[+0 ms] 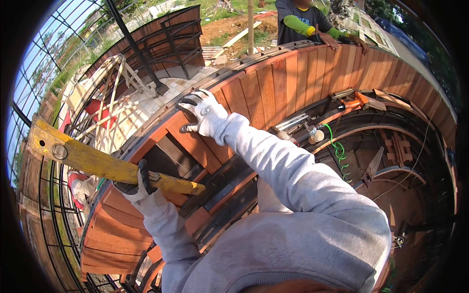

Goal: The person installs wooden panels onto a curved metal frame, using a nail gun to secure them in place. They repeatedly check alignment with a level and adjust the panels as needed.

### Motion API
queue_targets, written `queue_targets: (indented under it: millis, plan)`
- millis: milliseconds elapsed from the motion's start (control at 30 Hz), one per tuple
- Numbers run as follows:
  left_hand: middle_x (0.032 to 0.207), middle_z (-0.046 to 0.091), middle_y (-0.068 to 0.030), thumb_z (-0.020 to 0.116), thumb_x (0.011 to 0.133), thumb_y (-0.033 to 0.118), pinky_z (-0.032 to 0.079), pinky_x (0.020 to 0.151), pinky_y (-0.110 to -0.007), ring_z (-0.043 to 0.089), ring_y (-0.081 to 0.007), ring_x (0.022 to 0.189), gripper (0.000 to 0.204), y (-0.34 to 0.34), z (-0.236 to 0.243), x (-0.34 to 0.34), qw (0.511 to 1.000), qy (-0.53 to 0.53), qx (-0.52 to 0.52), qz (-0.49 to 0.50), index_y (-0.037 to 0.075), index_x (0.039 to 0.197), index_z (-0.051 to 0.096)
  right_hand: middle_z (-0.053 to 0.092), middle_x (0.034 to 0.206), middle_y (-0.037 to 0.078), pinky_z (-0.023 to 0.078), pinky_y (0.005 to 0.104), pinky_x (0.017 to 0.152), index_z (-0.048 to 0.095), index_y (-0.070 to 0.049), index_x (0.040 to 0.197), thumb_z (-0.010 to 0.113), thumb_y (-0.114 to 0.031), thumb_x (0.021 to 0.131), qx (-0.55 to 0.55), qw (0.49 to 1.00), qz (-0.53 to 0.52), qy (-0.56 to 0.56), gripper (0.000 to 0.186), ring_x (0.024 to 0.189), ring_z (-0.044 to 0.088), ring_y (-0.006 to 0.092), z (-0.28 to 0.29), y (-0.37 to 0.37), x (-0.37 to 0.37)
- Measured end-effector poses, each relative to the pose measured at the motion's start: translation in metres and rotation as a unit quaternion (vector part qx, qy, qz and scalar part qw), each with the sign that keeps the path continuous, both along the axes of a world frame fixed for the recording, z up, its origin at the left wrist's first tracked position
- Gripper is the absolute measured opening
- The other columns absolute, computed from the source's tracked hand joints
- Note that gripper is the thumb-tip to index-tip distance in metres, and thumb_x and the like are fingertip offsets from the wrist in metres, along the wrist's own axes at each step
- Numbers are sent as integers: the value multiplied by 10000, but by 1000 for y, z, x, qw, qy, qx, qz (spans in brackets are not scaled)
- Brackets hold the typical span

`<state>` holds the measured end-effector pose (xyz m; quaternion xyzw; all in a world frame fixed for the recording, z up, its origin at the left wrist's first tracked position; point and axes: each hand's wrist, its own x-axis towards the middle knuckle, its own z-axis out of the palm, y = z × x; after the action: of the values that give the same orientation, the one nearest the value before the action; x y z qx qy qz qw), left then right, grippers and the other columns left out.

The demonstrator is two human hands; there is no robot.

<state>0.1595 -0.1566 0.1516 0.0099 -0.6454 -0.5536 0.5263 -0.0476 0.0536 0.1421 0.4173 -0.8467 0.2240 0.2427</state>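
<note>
My left hand (139,188), in a white and black glove, is closed around a long yellow spirit level (93,157). The level slants across the curved wall of reddish wooden slats (278,85), one end over the wall's inner side and the other reaching out to the left. Farther up, my gloved right hand (210,115) grips the top of a wooden slat (193,144), its thumb and fingers bent around the upper edge. Between the hands, the slats leave a dark gap (168,158) showing boards behind.
A co-worker (305,22) rests both hands on the wall's far rim. An orange nail gun (354,101), another air tool (312,133) and a green coiled hose (338,149) lie along the inner ledge. A black post (134,46) and timber sawhorses (115,80) stand beyond the wall.
</note>
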Motion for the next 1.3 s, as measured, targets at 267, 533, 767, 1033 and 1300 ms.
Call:
queue_targets:
  millis: [267,533,767,1033,1300]
  plan:
    - [1195,572,-145,682,877,-54,574,851,-296,646,-219,1049,588,22,-21,-36,995,-18,-83,50,-38,1398,410,486,1497,106,183,471,1228,505,-165,1458,649,-717,795,19,1000,-10,-11,874,1441,357,314,4,-1,-4]
    - [1164,584,-113,782,809,-54,545,841,-280,613,-175,983,655,35,-10,-54,997,-21,77,-14,-15,1362,433,498,1487,99,188,472,1228,521,-164,1444,663,-704,790,3,1000,-3,-5,860,1436,365,306,3,1,-4]
    - [1149,586,-99,797,830,6,522,796,-262,612,-150,936,591,34,-16,-66,995,-71,64,-17,11,1319,467,509,1470,105,198,473,1223,533,-156,1429,677,-680,793,-6,1000,2,1,837,1421,380,315,2,1,-7]
    - [1123,643,-124,599,919,-56,551,929,-325,691,-217,994,433,3,-130,-74,993,-66,46,-91,9,1323,457,545,1419,107,239,487,1203,569,-156,1383,721,-653,764,-39,999,5,36,808,1381,418,335,2,-8,-3]
    - [1073,663,-45,562,967,-73,522,885,-260,642,-119,956,281,32,-139,-66,980,-183,32,-73,29,1229,548,534,1427,90,252,493,1201,560,-178,1397,744,-647,749,-36,997,-8,66,820,1372,422,319,-4,-9,-5]
